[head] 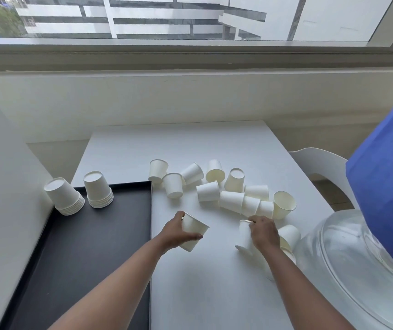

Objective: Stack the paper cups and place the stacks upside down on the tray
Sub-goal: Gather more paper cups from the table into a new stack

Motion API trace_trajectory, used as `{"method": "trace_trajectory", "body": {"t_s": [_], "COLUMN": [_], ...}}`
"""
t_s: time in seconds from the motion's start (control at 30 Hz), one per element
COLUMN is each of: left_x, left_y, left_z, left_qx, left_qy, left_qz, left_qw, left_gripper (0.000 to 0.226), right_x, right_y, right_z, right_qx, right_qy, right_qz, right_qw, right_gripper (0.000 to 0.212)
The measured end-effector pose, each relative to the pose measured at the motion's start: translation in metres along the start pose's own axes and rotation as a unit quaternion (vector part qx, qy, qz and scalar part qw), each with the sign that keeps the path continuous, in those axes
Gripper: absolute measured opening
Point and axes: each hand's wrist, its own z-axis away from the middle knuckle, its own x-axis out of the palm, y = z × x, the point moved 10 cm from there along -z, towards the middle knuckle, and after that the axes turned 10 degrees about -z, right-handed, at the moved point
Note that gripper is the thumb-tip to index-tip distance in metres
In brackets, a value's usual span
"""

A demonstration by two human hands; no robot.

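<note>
Two upside-down stacks of white paper cups (pixel 81 195) sit at the far end of our flat black tray (pixel 76 253), left of frame. Our left hand (pixel 175 232) grips one tilted white paper cup (pixel 193 233) at centre; our right hand (pixel 263 232) pinches another cup's rim (pixel 244 235). Loose cups (pixel 219 186) lie scattered on the white table (pixel 202 294) beyond.

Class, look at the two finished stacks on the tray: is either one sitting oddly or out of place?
Yes. The left stack leans left and sits at the far-left corner of the black tray, its base apparently overhanging the rim. The right stack stands nearly upright and fully on the tray. Both are upside down, as required.
</note>
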Motion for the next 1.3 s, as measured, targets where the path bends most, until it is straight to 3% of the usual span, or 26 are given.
{"method": "trace_trajectory", "body": {"t_s": [0.23, 0.37, 0.5, 0.73, 1.1, 1.2, 1.3], "left_x": [-0.002, 0.000, 0.001, -0.003, 0.023, 0.029, 0.033], "left_y": [-0.001, 0.005, 0.017, 0.032, 0.053, 0.049, 0.046], "left_z": [0.001, 0.001, 0.002, 0.004, 0.017, 0.018, 0.018], "left_qx": [-0.002, 0.004, 0.033, 0.073, 0.090, 0.072, 0.061], "left_qy": [-0.003, -0.012, -0.008, 0.023, 0.044, 0.028, 0.022], "left_qz": [-0.005, -0.001, 0.005, 0.038, 0.031, 0.033, 0.030], "left_qw": [1.000, 1.000, 0.999, 0.996, 0.994, 0.996, 0.997], "left_gripper": [0.058, 0.058, 0.061, 0.059, 0.055, 0.063, 0.065], "right_x": [-0.016, -0.044, -0.045, -0.035, -0.035, -0.037, -0.034], "right_y": [-0.034, -0.061, -0.094, -0.114, -0.098, -0.080, -0.030], "right_z": [0.004, 0.013, 0.026, 0.051, 0.080, 0.071, 0.049], "right_qx": [-0.027, -0.094, -0.186, -0.294, -0.336, -0.283, -0.143], "right_qy": [0.050, 0.133, 0.093, 0.059, -0.003, -0.011, -0.064], "right_qz": [-0.148, -0.313, -0.356, -0.299, -0.221, -0.132, 0.101], "right_qw": [0.987, 0.936, 0.911, 0.906, 0.916, 0.950, 0.982], "right_gripper": [0.020, 0.018, 0.020, 0.025, 0.031, 0.034, 0.041]}}
